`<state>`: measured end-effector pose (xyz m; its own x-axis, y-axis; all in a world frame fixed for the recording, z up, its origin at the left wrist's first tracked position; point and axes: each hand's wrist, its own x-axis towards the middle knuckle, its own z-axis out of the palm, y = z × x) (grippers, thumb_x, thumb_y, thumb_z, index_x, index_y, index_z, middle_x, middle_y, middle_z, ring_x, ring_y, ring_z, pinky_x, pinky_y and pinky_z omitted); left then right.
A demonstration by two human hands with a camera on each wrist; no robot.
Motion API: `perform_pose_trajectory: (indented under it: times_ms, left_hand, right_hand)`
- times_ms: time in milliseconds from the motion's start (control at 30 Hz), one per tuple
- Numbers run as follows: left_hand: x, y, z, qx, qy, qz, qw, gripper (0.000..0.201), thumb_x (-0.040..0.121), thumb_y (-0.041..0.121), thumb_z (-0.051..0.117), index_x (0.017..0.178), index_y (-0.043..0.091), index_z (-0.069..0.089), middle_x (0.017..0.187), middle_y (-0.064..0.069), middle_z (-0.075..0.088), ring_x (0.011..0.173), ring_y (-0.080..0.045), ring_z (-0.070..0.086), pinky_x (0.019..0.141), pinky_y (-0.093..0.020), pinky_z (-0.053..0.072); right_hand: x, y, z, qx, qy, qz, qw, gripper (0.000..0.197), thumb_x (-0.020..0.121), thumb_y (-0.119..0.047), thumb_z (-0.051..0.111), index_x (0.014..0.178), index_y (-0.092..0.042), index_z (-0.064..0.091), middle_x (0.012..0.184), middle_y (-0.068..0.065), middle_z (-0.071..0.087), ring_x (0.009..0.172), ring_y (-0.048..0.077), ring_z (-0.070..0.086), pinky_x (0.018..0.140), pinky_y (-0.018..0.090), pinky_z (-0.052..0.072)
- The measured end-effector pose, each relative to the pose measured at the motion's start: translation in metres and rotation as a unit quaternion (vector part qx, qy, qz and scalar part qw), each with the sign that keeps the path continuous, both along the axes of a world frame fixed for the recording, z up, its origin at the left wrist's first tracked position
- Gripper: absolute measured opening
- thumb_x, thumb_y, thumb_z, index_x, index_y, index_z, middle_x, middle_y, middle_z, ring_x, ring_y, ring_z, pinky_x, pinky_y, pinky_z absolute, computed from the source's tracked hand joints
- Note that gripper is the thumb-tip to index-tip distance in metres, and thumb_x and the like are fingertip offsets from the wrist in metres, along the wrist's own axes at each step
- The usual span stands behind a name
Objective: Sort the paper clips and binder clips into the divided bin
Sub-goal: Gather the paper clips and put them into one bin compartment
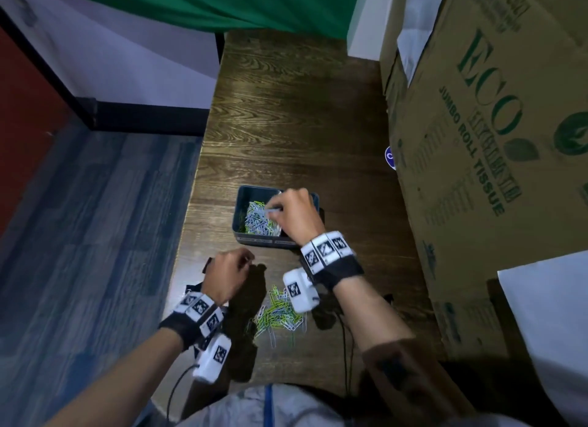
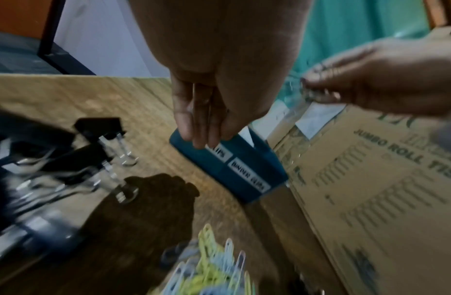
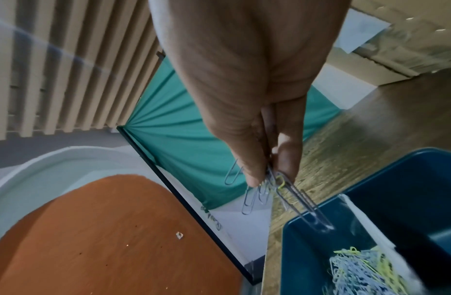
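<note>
The right hand [image 3: 259, 119] pinches several paper clips [image 3: 289, 197] between thumb and fingertips above the divided bin [image 1: 243, 200] — over the left compartment, where clips already lie. The left hand [image 1: 227, 275] hangs loosely curled, holding nothing, beside the binder clips [image 2: 103, 137] — a loose clip pile [image 1: 280, 315] lies on the table [image 1: 286, 108].

Dark wooden table [image 1: 296, 114], blue plank floor [image 1: 95, 210], green curtain [image 1: 206, 3], stacked cardboard boxes [image 1: 490, 159].

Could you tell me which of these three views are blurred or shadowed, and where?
Head view: sharp at centre, the left hand casting a dark shadow on the table; edges bend. Left wrist view: the binder clips and paper clip pile smear with motion blur. Right wrist view: the pinched paper clips are fairly crisp, the bin corner soft.
</note>
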<state>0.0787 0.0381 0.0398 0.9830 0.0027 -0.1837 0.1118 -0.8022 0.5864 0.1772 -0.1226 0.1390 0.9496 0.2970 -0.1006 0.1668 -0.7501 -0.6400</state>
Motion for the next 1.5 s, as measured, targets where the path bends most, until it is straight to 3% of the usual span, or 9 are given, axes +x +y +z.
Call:
perform_pose_trajectory:
  times_ms: [267, 433, 567, 767, 967, 1100, 1200, 1300, 1500]
  left_hand:
    - [-0.056, -0.009, -0.045, 0.073, 0.158, -0.163, 0.971, 0.039, 0.084, 0.023, 0.064, 0.12, 0.024, 0.049, 0.114, -0.001, 0.057, 0.102, -0.024, 0.06, 0.083, -0.035, 0.049]
    - [-0.075, -0.012, -0.057, 0.117, 0.19, -0.197, 0.955, 0.047, 0.085, 0.029, 0.062, 0.124, 0.017, 0.038, 0.118, -0.007, 0.053, 0.103, -0.031, 0.06, 0.085, -0.042, 0.049]
    - [-0.083, -0.016, -0.06, 0.147, 0.206, -0.189, 0.949, 0.047, 0.085, 0.02, 0.06, 0.124, 0.011, 0.034, 0.118, -0.012, 0.056, 0.105, -0.034, 0.061, 0.082, -0.042, 0.047]
    - [-0.079, -0.024, -0.055, 0.068, 0.202, -0.154, 0.965, 0.026, 0.083, 0.016, 0.059, 0.106, 0.015, 0.046, 0.099, -0.012, 0.066, 0.092, -0.034, 0.063, 0.072, -0.036, 0.045]
    - [-0.075, -0.03, -0.053, -0.008, 0.129, -0.127, 0.983, 0.021, 0.091, 0.032, 0.062, 0.105, 0.019, 0.052, 0.101, -0.005, 0.065, 0.087, -0.022, 0.062, 0.073, -0.029, 0.046]
    - [-0.076, -0.03, -0.058, 0.071, 0.111, -0.166, 0.977, 0.082, 0.074, 0.064, 0.068, 0.135, 0.022, 0.032, 0.123, -0.003, 0.044, 0.1, -0.022, 0.056, 0.078, -0.037, 0.052]
    - [-0.076, -0.039, -0.063, 0.124, 0.132, -0.206, 0.962, 0.126, 0.057, 0.066, 0.078, 0.151, 0.021, 0.006, 0.137, -0.008, 0.028, 0.115, -0.026, 0.043, 0.082, -0.043, 0.053]
    - [-0.077, -0.053, -0.06, 0.156, 0.134, -0.224, 0.953, 0.115, 0.064, 0.043, 0.083, 0.15, 0.02, 0.009, 0.14, -0.01, 0.023, 0.118, -0.027, 0.038, 0.082, -0.041, 0.053]
    - [-0.085, -0.055, -0.053, 0.042, 0.065, -0.205, 0.976, 0.049, 0.083, 0.014, 0.066, 0.129, 0.013, 0.047, 0.116, -0.008, 0.045, 0.091, -0.025, 0.057, 0.068, -0.027, 0.047]
  right_hand:
    - [-0.004, 0.005, -0.025, 0.008, -0.015, -0.005, 1.0, 0.027, 0.082, -0.013, 0.079, 0.108, -0.012, 0.075, 0.094, 0.01, 0.075, 0.085, 0.022, 0.07, 0.08, 0.031, 0.056]
    - [-0.068, -0.033, -0.097, -0.097, 0.135, 0.008, 0.986, 0.02, 0.088, -0.01, 0.07, 0.108, -0.015, 0.073, 0.105, 0.009, 0.073, 0.085, 0.02, 0.069, 0.078, 0.03, 0.059]
    - [-0.113, -0.069, -0.132, -0.209, 0.292, 0.037, 0.933, 0.092, 0.072, -0.009, 0.085, 0.148, -0.025, 0.034, 0.156, 0.009, 0.028, 0.135, 0.035, 0.043, 0.107, 0.05, 0.041]
    - [-0.153, -0.068, -0.153, -0.181, 0.243, -0.006, 0.953, 0.083, 0.073, 0.012, 0.068, 0.138, -0.026, 0.034, 0.141, 0.009, 0.04, 0.125, 0.034, 0.049, 0.098, 0.046, 0.048]
    - [-0.15, -0.055, -0.157, -0.116, 0.25, -0.053, 0.96, 0.077, 0.07, -0.002, 0.081, 0.125, -0.038, 0.042, 0.132, -0.001, 0.053, 0.116, 0.024, 0.057, 0.094, 0.045, 0.052]
    - [-0.144, -0.067, -0.153, -0.156, 0.265, -0.018, 0.951, 0.111, 0.056, -0.028, 0.094, 0.143, -0.034, 0.027, 0.136, 0.002, 0.033, 0.124, 0.028, 0.048, 0.095, 0.051, 0.051]
    - [-0.153, -0.063, -0.152, -0.24, 0.23, 0.099, 0.938, 0.131, 0.052, -0.035, 0.096, 0.152, -0.029, 0.012, 0.136, 0.007, 0.024, 0.126, 0.032, 0.036, 0.099, 0.053, 0.046]
    - [-0.163, -0.054, -0.15, -0.249, 0.194, 0.099, 0.944, 0.121, 0.061, -0.027, 0.093, 0.153, -0.023, 0.017, 0.136, 0.012, 0.027, 0.123, 0.032, 0.04, 0.1, 0.048, 0.046]
    - [-0.171, -0.047, -0.144, -0.194, 0.142, 0.031, 0.97, 0.063, 0.079, -0.009, 0.076, 0.133, -0.019, 0.046, 0.13, 0.011, 0.043, 0.113, 0.032, 0.055, 0.09, 0.045, 0.051]
